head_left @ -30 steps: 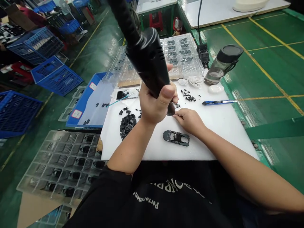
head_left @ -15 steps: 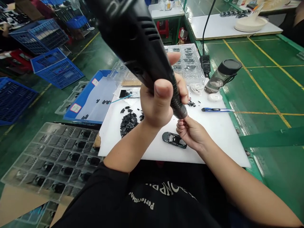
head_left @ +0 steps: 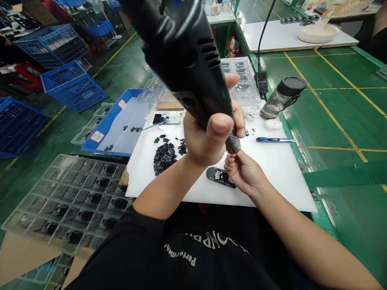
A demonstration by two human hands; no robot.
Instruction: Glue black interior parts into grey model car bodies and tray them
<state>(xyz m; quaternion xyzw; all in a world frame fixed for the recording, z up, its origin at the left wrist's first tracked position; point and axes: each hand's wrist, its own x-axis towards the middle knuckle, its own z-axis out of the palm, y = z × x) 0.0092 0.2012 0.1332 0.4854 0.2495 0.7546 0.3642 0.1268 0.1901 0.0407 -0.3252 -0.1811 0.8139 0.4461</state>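
Observation:
My left hand [head_left: 208, 137] is wrapped round a black hand-held power tool [head_left: 193, 56] with vent slots and a ribbed, tapering front end. The tool slants down to the right, its thick rear end close to the camera. Right at its tip, the fingertips of my right hand [head_left: 246, 171] are pinched together; whatever they hold is too small or hidden to make out. Beside that hand, on the white board [head_left: 275, 173], lies a dark toy car body [head_left: 220, 176], partly covered by the fingers. A heap of small black plastic pieces [head_left: 165, 158] lies left of my left wrist.
A blue utility knife [head_left: 275, 140], a white case [head_left: 273, 124] and a tilted drinking bottle [head_left: 281, 96] are on the right. Clear compartment trays [head_left: 242, 94] stand behind; another tray [head_left: 69, 193] and a blue bin [head_left: 99, 139] lie left. A black cable [head_left: 263, 34] hangs behind.
The power tool and my left hand have shifted a little to the right, and the tool stands somewhat steeper. My right hand has barely moved. The toy car body stays in place.

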